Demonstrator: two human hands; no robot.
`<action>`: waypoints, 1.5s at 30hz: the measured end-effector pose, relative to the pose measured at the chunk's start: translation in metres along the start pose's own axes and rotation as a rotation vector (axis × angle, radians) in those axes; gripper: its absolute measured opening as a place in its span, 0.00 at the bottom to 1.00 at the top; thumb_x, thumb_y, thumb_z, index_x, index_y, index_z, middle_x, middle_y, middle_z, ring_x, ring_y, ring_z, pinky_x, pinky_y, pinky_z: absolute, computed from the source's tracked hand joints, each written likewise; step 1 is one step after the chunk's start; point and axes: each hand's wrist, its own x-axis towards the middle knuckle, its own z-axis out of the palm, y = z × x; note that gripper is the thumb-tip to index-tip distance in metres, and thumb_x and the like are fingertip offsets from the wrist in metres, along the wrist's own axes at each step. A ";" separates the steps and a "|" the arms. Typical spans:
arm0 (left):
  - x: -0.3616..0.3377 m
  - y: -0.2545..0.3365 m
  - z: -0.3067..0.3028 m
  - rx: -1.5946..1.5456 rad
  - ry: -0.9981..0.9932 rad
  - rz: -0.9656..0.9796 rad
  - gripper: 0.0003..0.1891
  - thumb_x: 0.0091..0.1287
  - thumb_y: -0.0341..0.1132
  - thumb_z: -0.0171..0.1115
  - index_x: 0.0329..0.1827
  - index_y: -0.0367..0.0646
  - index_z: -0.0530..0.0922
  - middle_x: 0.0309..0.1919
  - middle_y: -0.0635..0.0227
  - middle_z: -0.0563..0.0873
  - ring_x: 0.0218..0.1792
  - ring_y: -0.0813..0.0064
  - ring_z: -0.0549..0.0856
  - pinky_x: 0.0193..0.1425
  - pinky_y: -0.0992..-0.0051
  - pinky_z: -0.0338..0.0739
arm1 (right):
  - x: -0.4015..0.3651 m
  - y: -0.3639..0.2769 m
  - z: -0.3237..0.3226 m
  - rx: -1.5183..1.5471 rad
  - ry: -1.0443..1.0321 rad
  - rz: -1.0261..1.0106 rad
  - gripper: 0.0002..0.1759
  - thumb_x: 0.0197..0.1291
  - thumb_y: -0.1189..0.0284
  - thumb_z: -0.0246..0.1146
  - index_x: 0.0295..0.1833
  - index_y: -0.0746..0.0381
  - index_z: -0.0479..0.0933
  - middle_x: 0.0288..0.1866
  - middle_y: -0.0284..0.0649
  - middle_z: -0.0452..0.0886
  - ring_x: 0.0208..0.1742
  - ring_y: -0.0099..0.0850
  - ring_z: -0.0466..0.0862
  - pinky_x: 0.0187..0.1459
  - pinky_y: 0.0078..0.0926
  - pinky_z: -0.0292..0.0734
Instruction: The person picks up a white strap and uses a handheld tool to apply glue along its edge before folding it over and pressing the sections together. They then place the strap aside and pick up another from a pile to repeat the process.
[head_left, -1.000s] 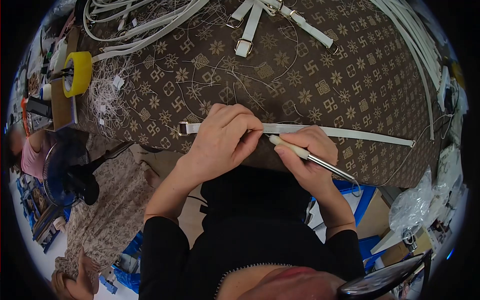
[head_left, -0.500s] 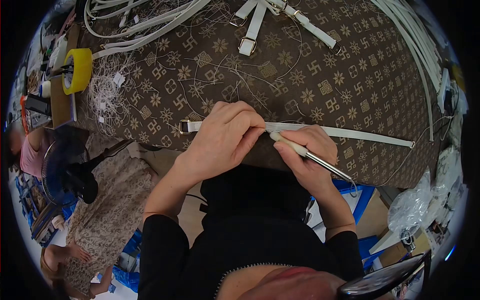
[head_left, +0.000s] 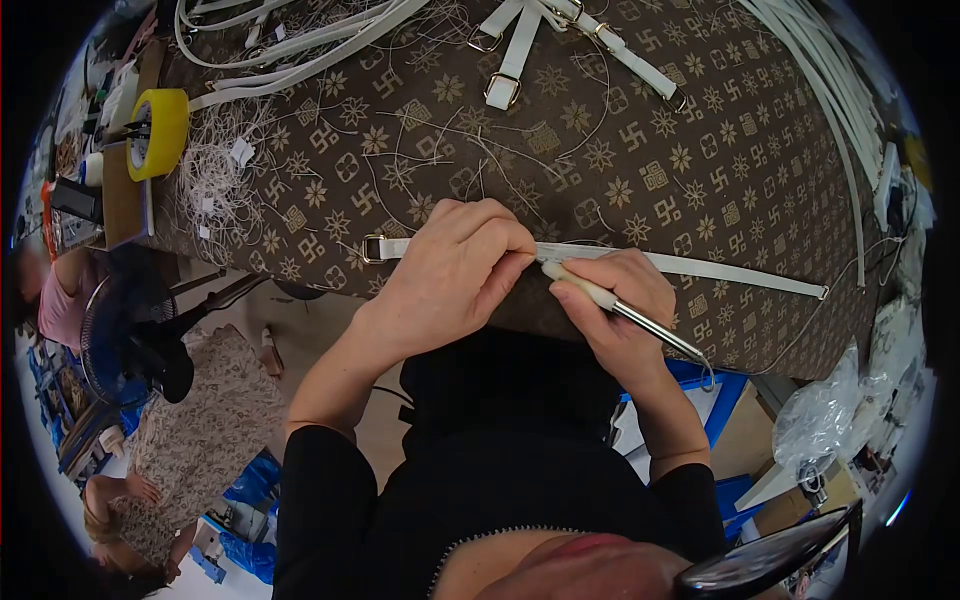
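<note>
A narrow white strap with a metal buckle at its left end lies along the near side of the patterned cloth. My left hand is closed over it, thumb and index finger pinched at the strap; the exact pinch point is partly hidden. In my right hand, closed like a pen grip, sits a pen-shaped tool with a pale front grip, a shiny metal shaft and a small curved loop at its rear. Its front tip points at the strap, right beside my left fingertips.
Loose threads pile at the left by a yellow tape roll. Buckled white straps lie at the back, more straps at the right. A fan and a co-worker's hand are at lower left, a plastic bag at right.
My hands, the strap and the tool have barely moved. At the lower left, the co-worker's hand and patterned clothing have shifted left. The view has tilted very slightly.
</note>
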 end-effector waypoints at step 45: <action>-0.004 -0.004 -0.019 -0.367 0.613 -0.221 0.19 0.68 0.35 0.63 0.59 0.35 0.75 0.51 0.63 0.80 0.52 0.68 0.80 0.59 0.69 0.74 | -0.012 0.009 -0.005 0.282 0.089 0.104 0.06 0.56 0.77 0.72 0.39 0.64 0.82 0.33 0.39 0.86 0.30 0.26 0.81 0.34 0.24 0.76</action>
